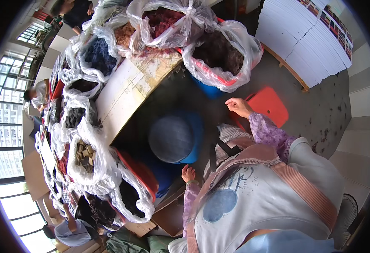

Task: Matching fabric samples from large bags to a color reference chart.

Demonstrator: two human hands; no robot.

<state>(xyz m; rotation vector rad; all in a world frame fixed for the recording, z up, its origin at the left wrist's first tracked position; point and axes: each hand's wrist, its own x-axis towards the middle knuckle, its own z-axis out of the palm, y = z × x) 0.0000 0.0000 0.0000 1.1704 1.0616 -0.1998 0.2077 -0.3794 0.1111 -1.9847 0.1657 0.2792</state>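
Note:
My left hand [188,173] hangs near a blue drum [171,138] with a round, dark, greyish top; its fingers are loosely bent and hold nothing I can see. Farther right, my right hand [239,106] is beside a red plastic stool [272,105], its fingers half curled, with nothing visible in them. Both forearms wear purple patterned sleeves. Ahead, a bin lined with clear plastic [221,78] holds dark brown loose material [221,52]. Neither hand touches the drum or the bin.
A pale, stained worktop [128,90] curves ahead, ringed by plastic-lined containers of blue, red, orange and dark material. One bag holds yellowish blocks [85,156]. Tall stacked white sheets [299,40] stand on a wooden pallet at far right. Several people work along the left side.

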